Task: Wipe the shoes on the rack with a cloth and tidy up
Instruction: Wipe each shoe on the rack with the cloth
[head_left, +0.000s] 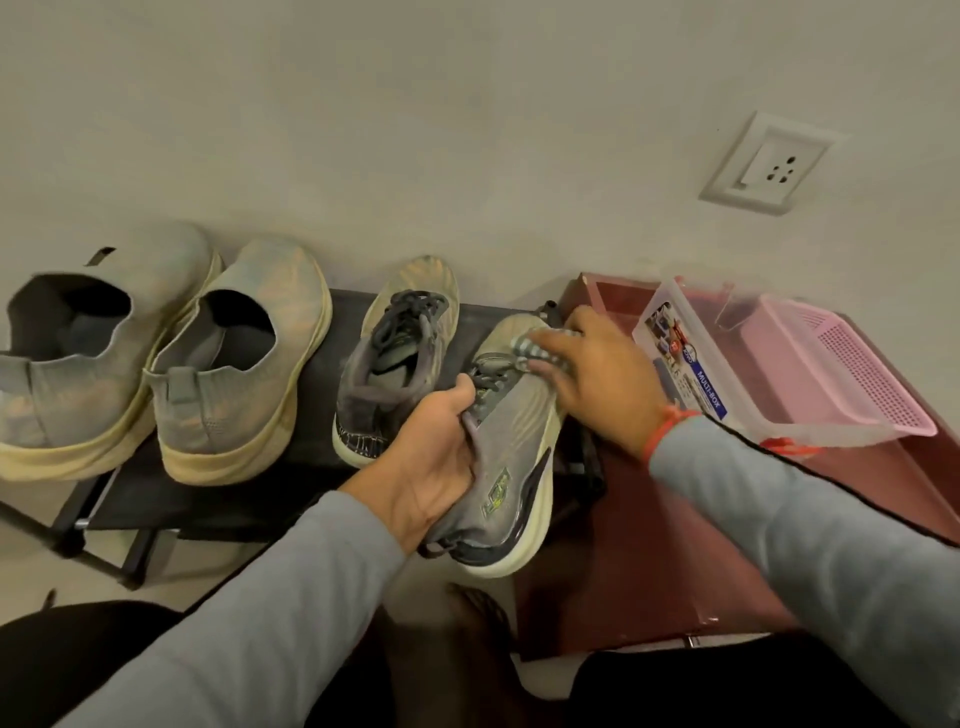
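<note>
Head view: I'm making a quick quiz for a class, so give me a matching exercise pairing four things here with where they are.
Things:
1. laced sneaker
2. striped cloth
3. pair of slip-on shoes
4. pink basket

Places:
A. inside the clear plastic box
B. on the left end of the black rack
C. gripped by the left hand
D. under the right hand, on the shoe's toe

Pairs: 1-C, 2-D, 3-B, 4-A

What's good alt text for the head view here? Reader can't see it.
A person's left hand grips a grey laced sneaker while the right hand presses a striped cloth on its toe. Three more shoes sit on a black rack; a clear box and pink basket stand right.
</note>
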